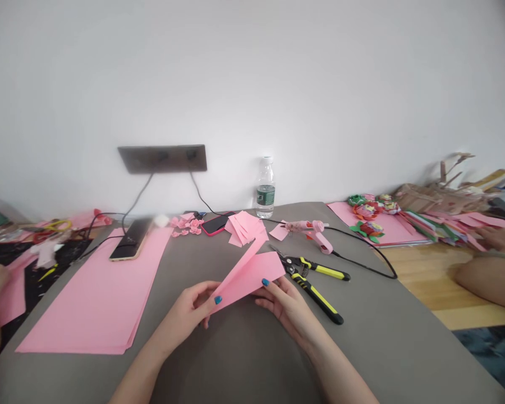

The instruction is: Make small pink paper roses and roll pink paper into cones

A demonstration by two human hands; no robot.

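Observation:
Between my two hands is a folded strip of pink paper (250, 276), its two layers spread apart at the far end. My left hand (196, 306) pinches the near left end, thumb on top. At the right part of the lower layer, my right hand (284, 306) grips the edge with its thumb above and fingers beneath. Just beyond the strip lies a pile of small pink paper pieces (244, 227). Pliers with yellow and black handles (317, 289) rest to the right of my right hand.
A stack of large pink sheets (88, 308) lies left, a phone (132, 240) on it. Behind are paper curls (187, 224), a second phone (216, 224), a water bottle (265, 193) and a corded pink glue gun (315, 231). Paper flowers (368, 210) sit right. Other people's hands show at both sides.

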